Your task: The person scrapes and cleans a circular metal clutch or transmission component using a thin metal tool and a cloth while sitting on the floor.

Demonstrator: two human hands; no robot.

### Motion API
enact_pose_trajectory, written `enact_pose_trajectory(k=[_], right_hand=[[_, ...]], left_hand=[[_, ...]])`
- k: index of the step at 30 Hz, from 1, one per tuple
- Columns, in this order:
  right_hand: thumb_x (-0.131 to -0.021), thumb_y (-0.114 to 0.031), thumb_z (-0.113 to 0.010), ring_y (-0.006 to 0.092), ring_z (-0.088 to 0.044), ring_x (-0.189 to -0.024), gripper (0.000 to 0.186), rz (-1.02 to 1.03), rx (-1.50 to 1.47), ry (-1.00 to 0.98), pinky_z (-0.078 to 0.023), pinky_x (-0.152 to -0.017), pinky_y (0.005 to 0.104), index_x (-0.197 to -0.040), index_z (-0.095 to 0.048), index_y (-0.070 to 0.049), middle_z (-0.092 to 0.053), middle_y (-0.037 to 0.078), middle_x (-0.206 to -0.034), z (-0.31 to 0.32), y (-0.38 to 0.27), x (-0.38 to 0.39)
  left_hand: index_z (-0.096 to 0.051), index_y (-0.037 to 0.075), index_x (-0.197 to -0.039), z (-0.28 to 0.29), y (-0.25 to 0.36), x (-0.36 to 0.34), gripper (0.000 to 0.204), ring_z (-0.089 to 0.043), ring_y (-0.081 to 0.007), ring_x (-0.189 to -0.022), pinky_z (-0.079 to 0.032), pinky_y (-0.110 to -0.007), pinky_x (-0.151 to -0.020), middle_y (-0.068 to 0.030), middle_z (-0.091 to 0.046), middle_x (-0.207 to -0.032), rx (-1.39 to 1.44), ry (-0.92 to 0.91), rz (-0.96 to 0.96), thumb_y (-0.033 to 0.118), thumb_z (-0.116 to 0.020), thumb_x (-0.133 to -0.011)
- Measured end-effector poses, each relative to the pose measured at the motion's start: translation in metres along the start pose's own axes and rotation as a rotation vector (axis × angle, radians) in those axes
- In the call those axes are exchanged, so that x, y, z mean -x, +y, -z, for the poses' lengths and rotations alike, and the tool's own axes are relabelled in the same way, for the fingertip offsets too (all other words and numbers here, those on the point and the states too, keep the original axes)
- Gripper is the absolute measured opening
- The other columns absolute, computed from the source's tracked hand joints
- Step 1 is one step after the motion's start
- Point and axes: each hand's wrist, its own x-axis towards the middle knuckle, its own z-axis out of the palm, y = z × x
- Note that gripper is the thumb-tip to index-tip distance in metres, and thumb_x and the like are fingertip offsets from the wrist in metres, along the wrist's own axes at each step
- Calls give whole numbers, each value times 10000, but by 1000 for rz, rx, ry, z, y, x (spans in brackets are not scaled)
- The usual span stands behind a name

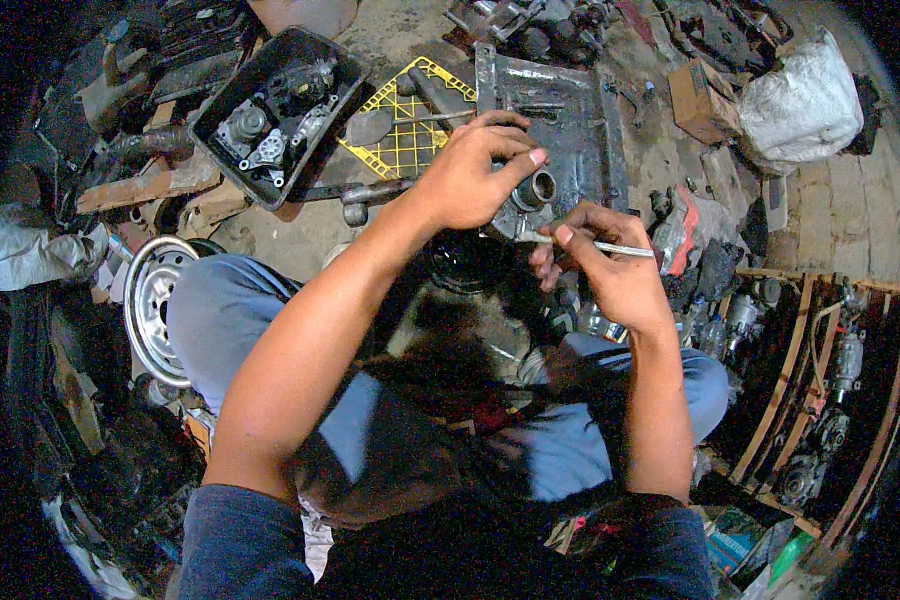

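My left hand [480, 172] rests with bent fingers on a grey metal machine part, its thumb beside a round open collar [541, 188] on top of the part. The part is held above the floor in front of me; its far side is hidden behind the hand. Between the fingers and thumb of my right hand [610, 255] is a slim metal rod [625, 249], held like a pen. The rod's left end reaches the lower side of the part, close under the collar. Just beyond both hands lies a dark, greasy metal pan [575, 140].
A black tray [206, 142] of metal parts stands at far left, beside a yellow grid [432, 66] with a mallet [370, 127] on it. A wheel rim [136, 318] leans by my left knee. At right are a cardboard box [702, 105], white sack [805, 105] and wooden slats [778, 385].
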Motion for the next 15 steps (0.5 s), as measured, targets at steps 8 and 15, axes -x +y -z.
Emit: enact_pose_trajectory(k=[8, 15], right_hand=[[-1025, -124, -580, 212, -700, -706, 231, 3, -16, -6, -586, -674, 337, -997, -644, 96, -731, 182, -870, 0, 4, -2], [-1030, -101, -572, 204, -709, -740, 215, 78, 46, 12, -592, -690, 335, -1015, -645, 100, -726, 168, -879, -3, 3, -5]], left_hand=[[-763, 27, -961, 0, 0, 3, 578, -567, -346, -1223, -407, -417, -1080, -155, -722, -1099, 218, 49, 91, 408, -348, -1085], [-756, 15, -949, 5, -4, 0, 934, -504, -321, -1299, -337, -424, -1146, -139, -713, -1148, 230, -33, 52, 604, -38, -1046]])
